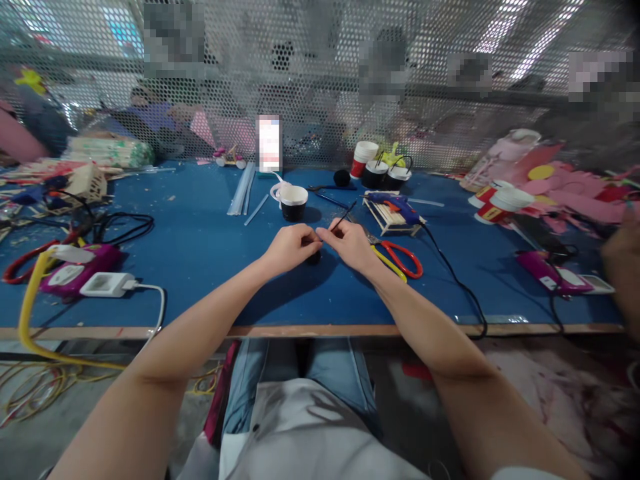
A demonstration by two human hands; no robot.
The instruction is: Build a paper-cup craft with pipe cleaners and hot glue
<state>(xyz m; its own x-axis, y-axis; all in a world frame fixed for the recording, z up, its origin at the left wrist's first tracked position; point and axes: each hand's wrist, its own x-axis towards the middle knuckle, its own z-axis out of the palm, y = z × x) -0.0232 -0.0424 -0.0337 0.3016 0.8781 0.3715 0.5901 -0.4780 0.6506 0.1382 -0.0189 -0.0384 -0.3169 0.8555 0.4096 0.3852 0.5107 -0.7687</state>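
Observation:
Over the middle of the blue table, my left hand [294, 247] and my right hand [349, 243] meet at the fingertips. A thin black strip [345, 215], perhaps a pipe cleaner, sticks up out of my right hand's closed fingers. Beneath my left fingertips shows a small dark piece [313, 258], mostly covered; the fingers are pinched against it. Just beyond the hands stands a white-and-black paper cup [293, 202] with a white loop at its side. Scissors [400, 260] with red and yellow handles lie right of my right hand.
A glue gun [400, 205] rests on a small wooden stand [387, 220], its cord running to the table edge. Further back are a black pom-pom [341, 178], several cups [374, 175] and clear glue sticks [242, 190]. Purple power strips [83, 270] lie left. Another person's hand [623, 267] is far right.

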